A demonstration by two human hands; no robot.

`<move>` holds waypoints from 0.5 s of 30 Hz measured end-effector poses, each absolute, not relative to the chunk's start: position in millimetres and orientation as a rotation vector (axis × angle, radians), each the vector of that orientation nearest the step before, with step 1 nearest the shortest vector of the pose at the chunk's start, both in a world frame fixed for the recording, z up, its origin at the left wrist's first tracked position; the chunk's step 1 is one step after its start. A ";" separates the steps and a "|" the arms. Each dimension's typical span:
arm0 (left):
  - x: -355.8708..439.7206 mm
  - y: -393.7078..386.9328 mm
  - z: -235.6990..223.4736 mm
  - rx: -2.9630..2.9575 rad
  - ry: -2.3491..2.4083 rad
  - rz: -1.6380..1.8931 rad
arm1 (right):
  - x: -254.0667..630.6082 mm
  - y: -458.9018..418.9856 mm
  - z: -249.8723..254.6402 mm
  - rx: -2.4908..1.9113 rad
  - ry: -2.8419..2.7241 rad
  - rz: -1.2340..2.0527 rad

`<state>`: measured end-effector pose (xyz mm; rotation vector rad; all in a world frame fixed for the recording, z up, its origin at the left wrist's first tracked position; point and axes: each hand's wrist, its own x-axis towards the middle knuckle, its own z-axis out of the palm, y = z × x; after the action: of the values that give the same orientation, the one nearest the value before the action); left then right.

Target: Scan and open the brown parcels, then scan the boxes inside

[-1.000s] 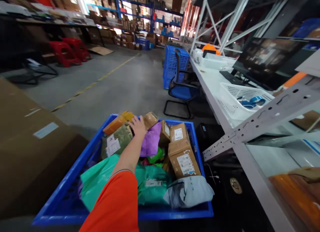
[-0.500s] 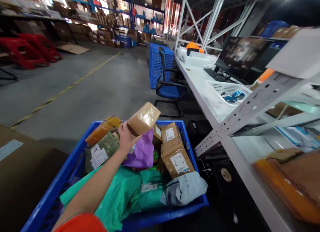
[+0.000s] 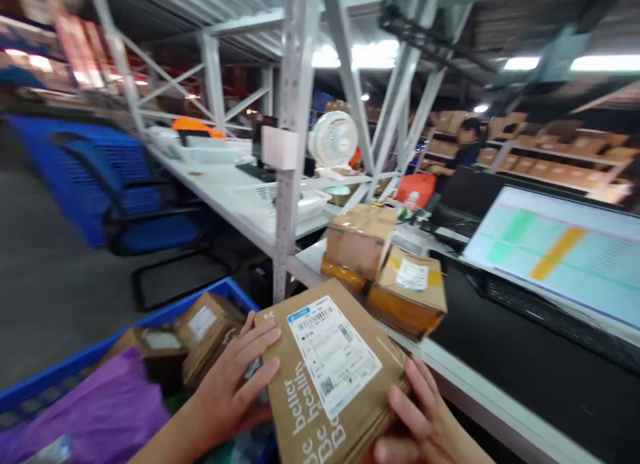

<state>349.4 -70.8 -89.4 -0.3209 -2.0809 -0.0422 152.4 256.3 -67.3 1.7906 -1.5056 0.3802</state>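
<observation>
The left hand (image 3: 240,377) is part open, its fingers spread along the near-left edge of a brown carton (image 3: 295,384), fingertips lying on the top face. The right hand (image 3: 425,411) is partly curled against the opposite side, so the carton sits between the two, with its printed label (image 3: 337,361) facing up. Its underside is hidden, so I cannot tell whether anything below bears some of its weight.

The cardboard looks stiff, with flat faces and square edges, and should stand a firm squeeze without buckling much. I would guess it light to middling in weight; the contents are unseen, so fragility is unknown. Plain board should grip well, while the label may be slicker. The two opposite sides, low down where the palms can press, seem the best hold.

Left of the left hand is a blue crate (image 3: 227,289) with a purple bag (image 3: 110,411), probably limp and slippery, and a smaller labelled carton (image 3: 215,344). Beyond the right hand, a taped carton (image 3: 410,291) and a plain carton (image 3: 360,244) sit close together; to its right is a black surface (image 3: 500,371) bearing a keyboard (image 3: 525,311) and a lit monitor (image 3: 560,244).
</observation>
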 end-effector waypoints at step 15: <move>334.7 -44.6 -47.7 0.344 -1.893 -0.018 | 85.4 306.6 23.0 0.835 -1.422 0.290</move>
<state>334.7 -44.6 -47.7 0.3441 -1.8934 -0.0182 85.4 306.6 23.0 0.8354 -1.4222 0.2899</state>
